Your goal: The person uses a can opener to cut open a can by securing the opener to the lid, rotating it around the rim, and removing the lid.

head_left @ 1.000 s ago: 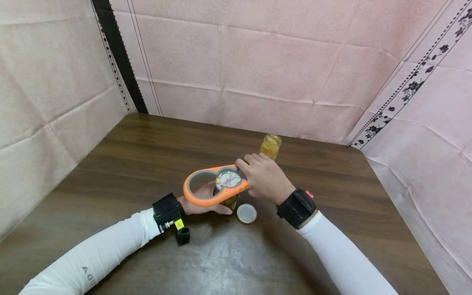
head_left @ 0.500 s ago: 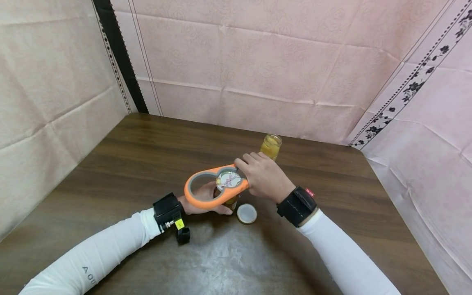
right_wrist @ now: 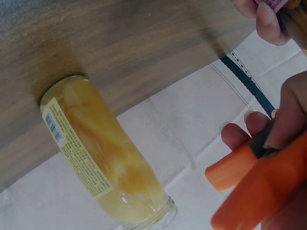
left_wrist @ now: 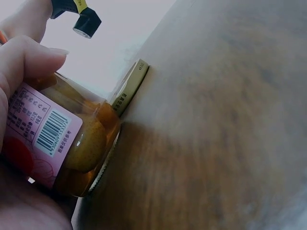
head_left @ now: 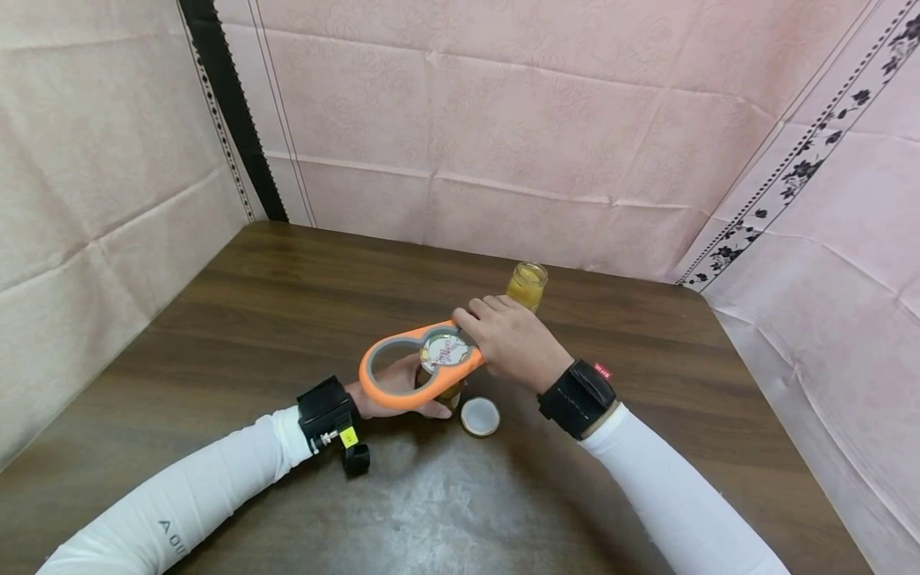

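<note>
- Left hand (head_left: 402,374) here, clamped round the pink-labelled jar (left_wrist: 67,136), low at mid-table, lid on!
- Right hand (head_left: 512,342) grips the orange opener (head_left: 424,393) by its handles; a loop rings that jar's lid.
- Just right and near, a loose lid (head_left: 480,417) on the brown table (head_left: 316,271).
- Far right, upright: a lidless jar (head_left: 526,289) of yellow fruit.

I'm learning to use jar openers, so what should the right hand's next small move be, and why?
Probably a small counterclockwise turn of the orange opener: in the head view its narrower section frames the patterned lid, the right hand grips its handles, and the left hand holds the jar, which should steady it against the twist.
</note>
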A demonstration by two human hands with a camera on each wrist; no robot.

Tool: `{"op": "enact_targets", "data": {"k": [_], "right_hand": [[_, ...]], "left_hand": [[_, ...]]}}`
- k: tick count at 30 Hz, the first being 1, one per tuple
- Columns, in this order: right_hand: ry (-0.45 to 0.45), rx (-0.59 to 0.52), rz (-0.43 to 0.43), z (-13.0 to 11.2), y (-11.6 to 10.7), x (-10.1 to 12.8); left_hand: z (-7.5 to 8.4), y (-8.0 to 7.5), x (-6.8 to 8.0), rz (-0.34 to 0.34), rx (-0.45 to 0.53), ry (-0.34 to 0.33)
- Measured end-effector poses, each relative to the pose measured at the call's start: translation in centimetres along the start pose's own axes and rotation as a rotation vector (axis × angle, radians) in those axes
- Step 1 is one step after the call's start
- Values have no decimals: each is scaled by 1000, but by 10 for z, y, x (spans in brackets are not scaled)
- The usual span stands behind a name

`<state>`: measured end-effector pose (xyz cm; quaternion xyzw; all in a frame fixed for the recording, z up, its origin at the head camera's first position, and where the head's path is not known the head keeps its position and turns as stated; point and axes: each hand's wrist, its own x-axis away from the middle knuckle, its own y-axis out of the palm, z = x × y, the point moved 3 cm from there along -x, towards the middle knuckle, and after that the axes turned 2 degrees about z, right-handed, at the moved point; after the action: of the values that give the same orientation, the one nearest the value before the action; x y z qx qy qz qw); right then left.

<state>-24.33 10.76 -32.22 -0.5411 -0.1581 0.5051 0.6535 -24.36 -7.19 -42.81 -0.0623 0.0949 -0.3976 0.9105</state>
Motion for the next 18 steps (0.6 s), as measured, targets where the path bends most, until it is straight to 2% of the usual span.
{"op": "enact_targets", "data": {"k": [6, 10, 18], "right_hand": [[-2, -7, -15, -1, -1, -2], [-3, -10, -23, -1, -3, -3], [-23, 11, -3, 0, -4, -5]], "left_hand": [[0, 0, 0, 13, -40, 8], [1, 1, 0, 28, -102, -2], [4, 0, 1, 59, -140, 43]]}}
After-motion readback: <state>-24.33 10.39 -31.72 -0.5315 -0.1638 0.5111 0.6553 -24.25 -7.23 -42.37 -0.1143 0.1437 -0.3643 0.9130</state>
